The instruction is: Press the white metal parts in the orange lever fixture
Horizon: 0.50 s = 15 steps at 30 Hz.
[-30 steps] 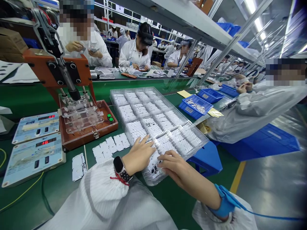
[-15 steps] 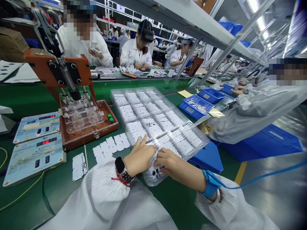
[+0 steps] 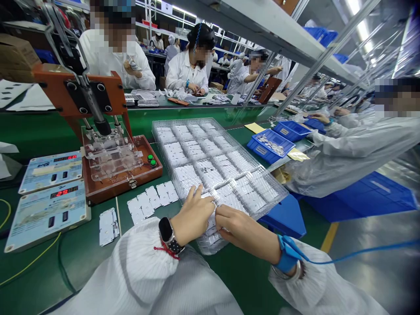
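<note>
A clear plastic tray point(image 3: 210, 127) with several pockets of white, thin flat panels lies at a slant before me. My left hand point(image 3: 193, 216) rests over its near-left pockets, with two fingers stretched out and apart; the others are partly hidden. Close beside it, my right hand point(image 3: 238, 225) has its fingers curled together above the nearest pocket; what they hold, if anything, is hidden. White panels point(image 3: 210, 240) show in that pocket, below both hands. Left of the tray, a row of loose white panels point(image 3: 152, 199) lies on the green mat, with a small stack point(image 3: 109, 226) nearer me.
A toggle-clamp press fixture point(image 3: 121, 173) stands at left, beside two light-blue boxes point(image 3: 46, 214) with red digits. Blue bins point(image 3: 271, 146) sit beyond the tray's right side. A co-worker's white sleeve point(image 3: 341, 148) is at right. A blue cord point(image 3: 361, 249) runs from my right wrist.
The dark-marked piece under my right hand no longer shows; plain white panels are seen there. My right fingers are curled in closer. The left hand has hardly moved. The red digits differ.
</note>
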{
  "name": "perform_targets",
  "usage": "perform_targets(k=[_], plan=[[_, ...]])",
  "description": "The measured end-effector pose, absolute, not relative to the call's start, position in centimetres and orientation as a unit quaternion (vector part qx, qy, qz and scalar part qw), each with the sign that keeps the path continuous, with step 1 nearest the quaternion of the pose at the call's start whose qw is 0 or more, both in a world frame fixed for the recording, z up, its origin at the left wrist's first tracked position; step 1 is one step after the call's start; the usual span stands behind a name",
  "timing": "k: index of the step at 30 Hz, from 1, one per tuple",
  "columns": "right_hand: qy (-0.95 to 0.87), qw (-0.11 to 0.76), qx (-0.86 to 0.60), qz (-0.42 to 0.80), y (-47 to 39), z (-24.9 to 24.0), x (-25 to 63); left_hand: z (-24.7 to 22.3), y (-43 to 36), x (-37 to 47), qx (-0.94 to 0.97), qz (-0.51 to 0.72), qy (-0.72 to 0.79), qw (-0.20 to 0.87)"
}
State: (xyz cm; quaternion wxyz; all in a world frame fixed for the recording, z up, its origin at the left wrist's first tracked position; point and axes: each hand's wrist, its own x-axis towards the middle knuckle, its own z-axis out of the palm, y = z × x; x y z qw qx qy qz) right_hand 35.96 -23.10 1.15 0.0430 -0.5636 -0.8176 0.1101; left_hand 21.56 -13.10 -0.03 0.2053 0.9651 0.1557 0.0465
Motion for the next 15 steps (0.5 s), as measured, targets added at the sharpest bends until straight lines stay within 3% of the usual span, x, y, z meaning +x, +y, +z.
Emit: perform_targets(k=[4, 8, 12, 15], plan=[[-0.809, 0.051, -0.574, 0.115, -23.2, 0.9, 35.8, 0.5, -12.6, 21.4, 0.957, 0.067, 0.162, 0.232], [-0.791, 0.067, -0.567, 0.218, -23.2, 1.4, 36.2, 2.2, -11.7, 19.4, 0.936, 0.136, 0.2, 0.255], [-0.789, 0.068, -0.54, 0.285, -23.1, 2.0, 36.6, 3.2, -10.1, 13.2, 0.906, 0.222, 0.306, 0.192], [-0.798, 0.041, -0.538, 0.271, -22.7, 2.7, 36.8, 2.0, -9.1, 6.6, 0.888, 0.162, 0.396, 0.167]])
